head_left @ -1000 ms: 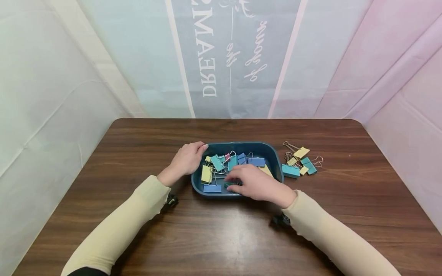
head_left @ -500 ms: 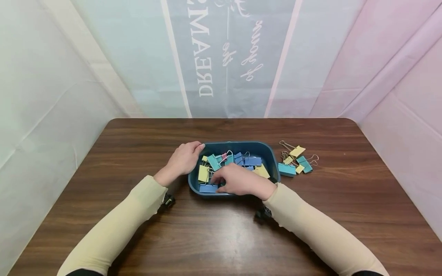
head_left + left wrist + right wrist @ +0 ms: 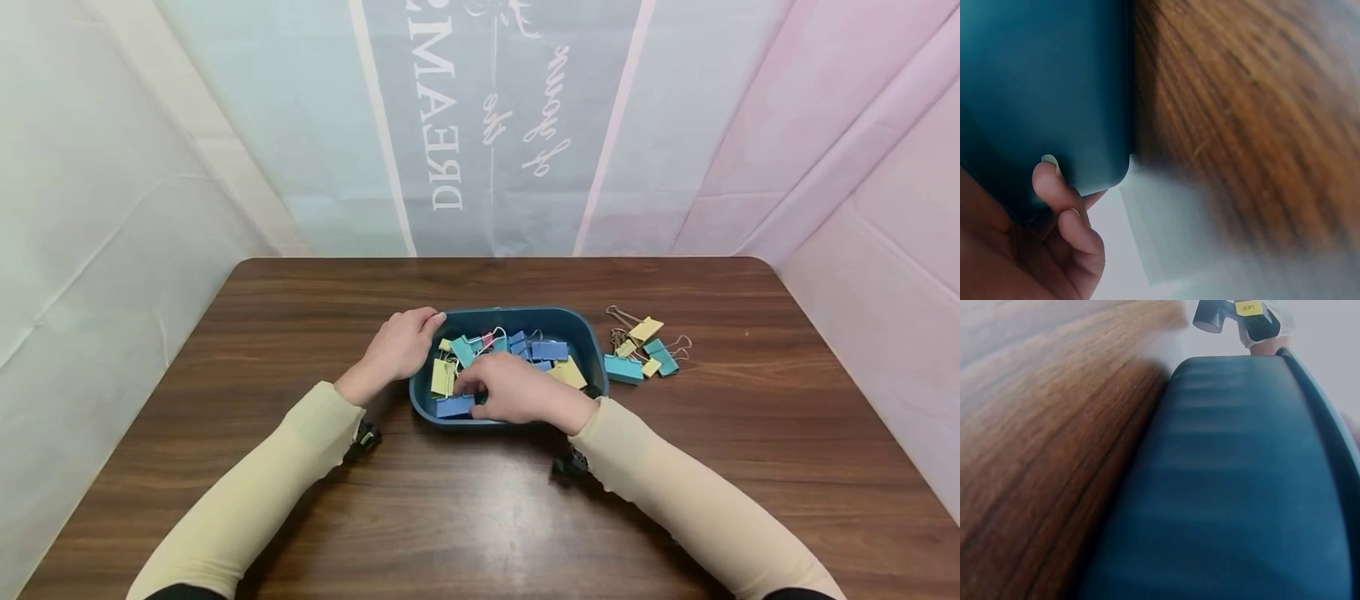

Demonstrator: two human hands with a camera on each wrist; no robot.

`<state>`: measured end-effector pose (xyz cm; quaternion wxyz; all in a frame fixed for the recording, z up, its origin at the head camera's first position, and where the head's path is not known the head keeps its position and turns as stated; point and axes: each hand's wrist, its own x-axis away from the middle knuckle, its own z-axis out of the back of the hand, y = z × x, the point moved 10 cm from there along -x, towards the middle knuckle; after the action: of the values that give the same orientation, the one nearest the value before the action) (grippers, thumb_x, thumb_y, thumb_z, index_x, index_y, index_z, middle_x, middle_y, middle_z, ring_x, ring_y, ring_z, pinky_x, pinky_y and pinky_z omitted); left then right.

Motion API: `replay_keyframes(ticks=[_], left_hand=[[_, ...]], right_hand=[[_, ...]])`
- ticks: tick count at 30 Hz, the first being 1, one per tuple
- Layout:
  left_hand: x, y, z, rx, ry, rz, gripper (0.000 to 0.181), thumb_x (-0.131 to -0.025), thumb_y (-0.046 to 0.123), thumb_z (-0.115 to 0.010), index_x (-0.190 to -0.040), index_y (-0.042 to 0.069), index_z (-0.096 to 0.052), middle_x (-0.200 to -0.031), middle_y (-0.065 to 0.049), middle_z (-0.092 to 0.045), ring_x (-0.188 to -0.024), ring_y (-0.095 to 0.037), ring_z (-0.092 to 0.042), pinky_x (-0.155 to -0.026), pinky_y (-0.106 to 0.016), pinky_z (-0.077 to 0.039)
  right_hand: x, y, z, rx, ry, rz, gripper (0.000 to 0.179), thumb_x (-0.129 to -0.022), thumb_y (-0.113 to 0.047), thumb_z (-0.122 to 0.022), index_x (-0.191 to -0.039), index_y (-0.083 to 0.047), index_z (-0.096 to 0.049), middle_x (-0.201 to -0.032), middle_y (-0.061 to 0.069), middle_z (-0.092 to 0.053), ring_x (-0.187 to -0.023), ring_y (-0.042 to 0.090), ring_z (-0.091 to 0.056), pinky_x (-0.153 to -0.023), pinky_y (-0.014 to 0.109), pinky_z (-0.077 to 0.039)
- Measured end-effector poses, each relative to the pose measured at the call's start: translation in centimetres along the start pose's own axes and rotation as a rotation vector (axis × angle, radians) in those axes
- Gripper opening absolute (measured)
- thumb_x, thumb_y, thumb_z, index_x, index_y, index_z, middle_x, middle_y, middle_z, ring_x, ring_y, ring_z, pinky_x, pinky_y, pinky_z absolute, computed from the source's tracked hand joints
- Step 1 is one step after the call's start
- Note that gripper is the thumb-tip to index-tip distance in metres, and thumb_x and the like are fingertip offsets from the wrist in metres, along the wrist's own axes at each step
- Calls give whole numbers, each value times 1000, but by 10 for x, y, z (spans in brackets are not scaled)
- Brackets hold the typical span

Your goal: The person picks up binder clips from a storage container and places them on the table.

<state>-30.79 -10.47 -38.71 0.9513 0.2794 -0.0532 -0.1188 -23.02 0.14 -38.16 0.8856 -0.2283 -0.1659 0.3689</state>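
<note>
A dark blue tray [image 3: 517, 317] holds several binder clips in teal, yellow, blue and pink. My left hand [image 3: 400, 344] grips the tray's left end, its thumb at the rim; in the left wrist view, curled fingers [image 3: 1054, 187] lie against the outer wall. Inside the tray, my right hand [image 3: 517, 389] pinches a blue binder clip [image 3: 453, 407] at the front left, thumb at its right end and fingers bent above it. The right palm hides some clips beneath. Beside the blue clip lies a yellow binder clip [image 3: 442, 377]. Tray wall [image 3: 1222, 481] fills most of the right wrist view.
Right of the tray, a loose pile of binder clips lies on the brown wooden table [image 3: 300, 300], among them a teal binder clip [image 3: 623, 368] close to the tray and a yellow binder clip [image 3: 646, 330]. Pale fabric [image 3: 300, 125] hangs around the table's back and sides.
My right hand moved left within the tray to the blue binder clip, which has since tilted and shifted slightly. My left hand keeps its hold on the tray.
</note>
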Motion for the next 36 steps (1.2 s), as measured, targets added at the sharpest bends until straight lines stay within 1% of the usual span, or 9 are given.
replay_keyframes(ticks=[5,8,13,17,20,25,29,31,36], left_hand=[[-1,-1,0,-4,-7,-1,41,-109,36,-39,-124,8,-64,-97,-7,-66,-85,-25,-59,-77,-41,-49],[0,-1,1,-9,-5,-1,40,-109,36,-38,-124,9,-64,-91,-5,-65,-82,-24,-59,-75,-40,-48],[1,0,2,-5,1,2,39,-109,36,-38,-119,10,-65,-78,-6,-58,-74,-24,-57,-69,-38,-46],[2,1,2,2,1,6,38,-109,36,-38,-119,11,-65,-76,-5,-57,-72,-23,-56,-68,-38,-45],[2,0,1,0,-3,13,39,-109,36,-38,-120,11,-65,-75,-5,-57,-72,-23,-57,-68,-38,-46],[2,0,0,-8,-2,13,41,-109,36,-38,-127,9,-63,-86,-6,-63,-80,-24,-59,-75,-40,-47],[1,0,1,-8,8,13,43,-109,36,-39,-132,9,-62,-97,-5,-66,-88,-24,-60,-81,-41,-48],[1,0,1,-3,5,17,43,-109,37,-39,-132,9,-62,-94,-6,-66,-88,-24,-60,-81,-41,-48],[3,-1,0,-4,-8,31,42,-108,36,-40,-131,9,-62,-93,-6,-66,-88,-24,-60,-81,-41,-49]], right_hand=[[3,-1,7,-25,76,2,22,-87,-17,-76,-108,-17,-75,-101,-6,-64,-81,4,-60,-74,25,-51],[5,-2,10,-62,114,8,18,-87,-16,-75,-105,-15,-75,-100,-4,-64,-79,2,-61,-74,23,-51],[11,-2,19,-98,178,25,12,-87,-13,-74,-98,-11,-76,-95,-4,-63,-79,3,-62,-75,23,-52],[19,-1,30,-101,235,44,6,-87,-11,-73,-93,-12,-75,-91,-6,-62,-79,3,-63,-75,23,-53],[28,2,40,-114,272,58,3,-88,-12,-73,-91,-13,-75,-92,-7,-62,-80,2,-64,-75,25,-54],[50,11,61,-142,363,85,3,-90,-14,-72,-89,-15,-74,-93,-10,-63,-79,5,-62,-72,33,-55],[74,28,80,-167,446,105,5,-88,-10,-74,-91,-15,-75,-94,-9,-66,-78,8,-62,-70,31,-55],[86,40,88,-188,476,89,7,-88,-10,-75,-93,-15,-76,-96,-8,-67,-79,9,-63,-70,27,-55],[121,73,108,-200,540,-14,9,-91,-10,-75,-97,-17,-75,-100,-5,-68,-82,11,-63,-73,20,-53]])
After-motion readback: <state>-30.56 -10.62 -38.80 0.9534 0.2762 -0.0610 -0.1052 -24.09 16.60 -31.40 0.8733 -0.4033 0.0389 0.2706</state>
